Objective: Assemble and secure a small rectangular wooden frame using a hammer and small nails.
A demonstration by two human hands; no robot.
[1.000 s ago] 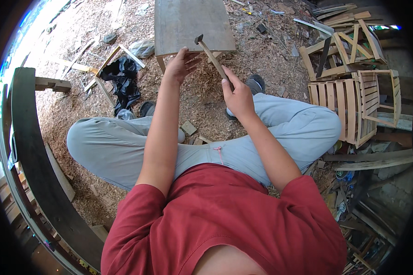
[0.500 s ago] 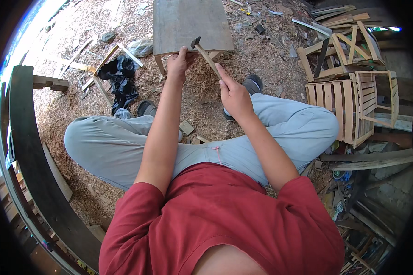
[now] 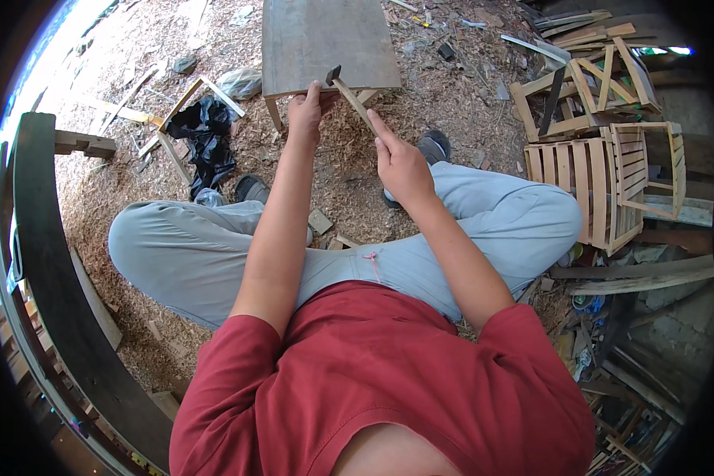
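A small wooden table with a grey-brown top stands ahead of me, its near edge facing me. My left hand is closed at that edge, thumb up against it and fingers curled low; whether something small is pinched there is too fine to see. In my right hand is a hammer, gripped by its light wooden handle with the index finger stretched along it. The dark hammer head rests at or just over the table's near edge, right beside my left thumb.
Wood shavings cover the ground. Black plastic and a wooden frame lie to the left, near a dark beam. Slatted wooden chairs and stacked scrap boards are on the right. My bent legs flank the work.
The view has shifted very slightly. The hammer head sits marginally farther left and lower relative to the table edge; both hands keep their holds.
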